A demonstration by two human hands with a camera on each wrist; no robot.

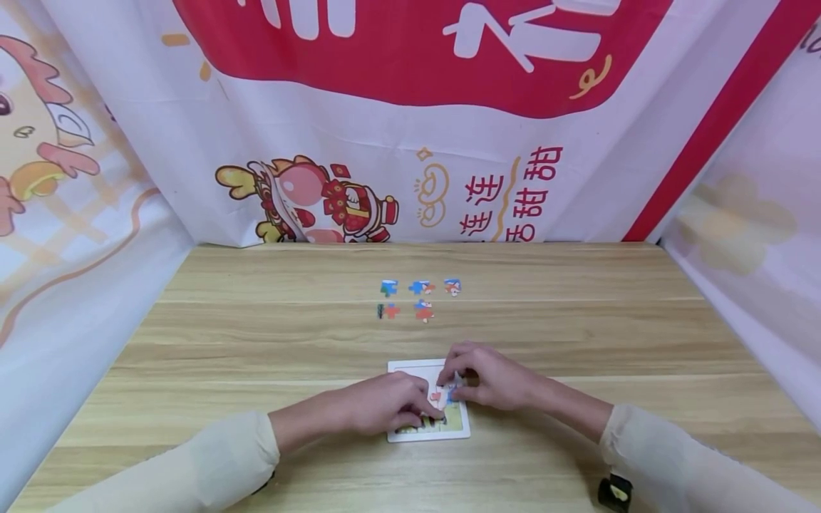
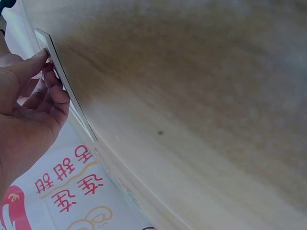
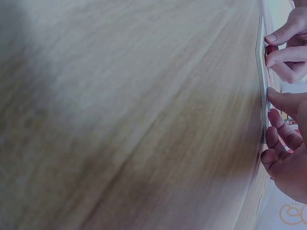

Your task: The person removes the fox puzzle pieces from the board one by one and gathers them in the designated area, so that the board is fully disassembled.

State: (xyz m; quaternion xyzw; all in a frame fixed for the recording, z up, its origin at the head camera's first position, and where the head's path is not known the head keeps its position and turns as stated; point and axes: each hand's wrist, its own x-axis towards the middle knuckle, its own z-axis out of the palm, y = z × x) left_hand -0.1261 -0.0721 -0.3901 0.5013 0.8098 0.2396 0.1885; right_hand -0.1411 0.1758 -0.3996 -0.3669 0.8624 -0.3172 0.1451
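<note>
A white puzzle tray (image 1: 410, 368) lies on the wooden table (image 1: 256, 335) near its front edge, partly filled with a picture. Both hands are over it. My left hand (image 1: 423, 410) has its fingers curled, with the tips on a small white-and-red puzzle piece (image 1: 439, 395) in the tray. My right hand (image 1: 458, 381) pinches the same piece from the other side. In the left wrist view the left hand (image 2: 45, 79) meets the tray's edge (image 2: 72, 98). The right wrist view shows the right hand (image 3: 276, 120) with curled fingers against the tray (image 3: 262, 72).
Several loose puzzle pieces (image 1: 420, 288) lie in two short rows beyond the tray, at mid-table. Printed cloth banners (image 1: 410, 142) close off the back and both sides. A small black device (image 1: 614, 491) sits at my right wrist.
</note>
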